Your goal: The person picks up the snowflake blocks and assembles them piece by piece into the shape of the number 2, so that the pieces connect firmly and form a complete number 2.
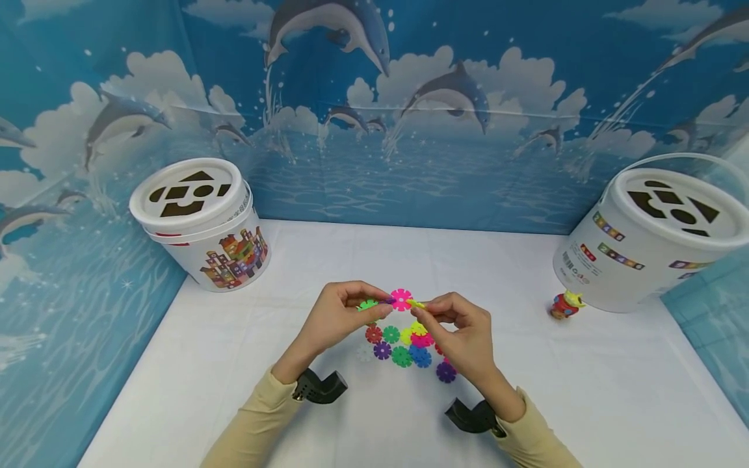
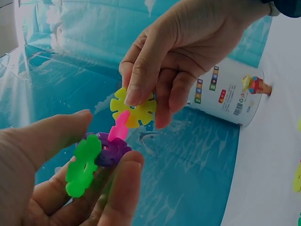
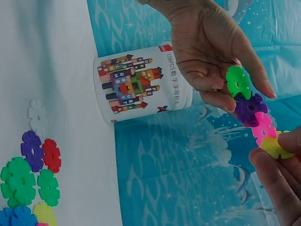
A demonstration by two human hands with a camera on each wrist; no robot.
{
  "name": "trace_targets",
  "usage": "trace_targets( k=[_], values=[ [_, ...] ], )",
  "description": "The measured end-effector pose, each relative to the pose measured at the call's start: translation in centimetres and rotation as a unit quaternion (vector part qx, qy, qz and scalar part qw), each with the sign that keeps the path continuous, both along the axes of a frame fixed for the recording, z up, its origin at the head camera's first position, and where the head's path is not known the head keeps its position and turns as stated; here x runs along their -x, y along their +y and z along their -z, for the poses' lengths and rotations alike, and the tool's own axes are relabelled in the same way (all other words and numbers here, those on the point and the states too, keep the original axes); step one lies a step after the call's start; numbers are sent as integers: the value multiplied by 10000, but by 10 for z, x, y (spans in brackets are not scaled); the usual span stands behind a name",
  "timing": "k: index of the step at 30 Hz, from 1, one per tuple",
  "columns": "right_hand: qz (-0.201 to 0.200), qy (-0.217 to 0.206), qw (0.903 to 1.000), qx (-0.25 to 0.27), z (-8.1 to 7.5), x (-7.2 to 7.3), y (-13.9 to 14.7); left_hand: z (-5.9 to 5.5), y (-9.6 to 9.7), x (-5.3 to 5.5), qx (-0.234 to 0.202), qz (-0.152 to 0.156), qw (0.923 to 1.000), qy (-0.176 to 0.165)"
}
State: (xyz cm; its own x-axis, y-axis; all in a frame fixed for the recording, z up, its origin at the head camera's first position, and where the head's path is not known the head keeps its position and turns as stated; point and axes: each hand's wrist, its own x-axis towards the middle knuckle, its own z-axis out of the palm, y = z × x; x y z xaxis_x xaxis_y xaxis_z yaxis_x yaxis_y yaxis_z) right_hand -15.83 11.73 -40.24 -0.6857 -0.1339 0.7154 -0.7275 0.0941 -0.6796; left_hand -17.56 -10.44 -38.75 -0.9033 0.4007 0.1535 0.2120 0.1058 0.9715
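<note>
My left hand [image 1: 339, 317] holds a purple notched flower disc [image 2: 112, 151] on its fingers, the thumb lifted off to one side in the left wrist view. A green disc [image 2: 83, 165] is joined to the purple one near the palm. On the other side a pink disc [image 1: 401, 299] is slotted into the purple disc. My right hand [image 1: 462, 331] pinches a yellow disc [image 3: 276, 147] between thumb and fingers. The yellow disc meets the pink disc's edge, so the discs form a short chain between both hands above the table.
Loose flower discs, such as a blue one [image 1: 420, 355] and a dark purple one [image 1: 446, 372], lie on the white table [image 1: 363, 422] under the hands. A lidded bucket [image 1: 219, 240] stands back left, another bucket [image 1: 632, 253] back right. A small figurine [image 1: 565, 305] stands beside the right bucket.
</note>
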Motion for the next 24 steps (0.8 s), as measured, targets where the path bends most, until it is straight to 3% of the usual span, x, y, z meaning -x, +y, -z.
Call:
trace_targets(
  k=[8,15,18,21,24],
  values=[
    [-332,-554,9977,-219,2,-2,7,2,3,-1,293,-436,9969,594],
    [-470,-1296,9869,-835,4,-2,23,4,1,3,-43,-748,9960,491],
    [-326,-1938,9693,-1475,12,1,36,4,0,4,-140,-756,9962,420],
    [-203,-2475,9404,-2322,23,4,49,1,-1,4,-137,-767,9962,377],
    [-102,-2685,9127,-3078,33,6,59,-8,-1,0,-87,-792,9962,356]
  ],
)
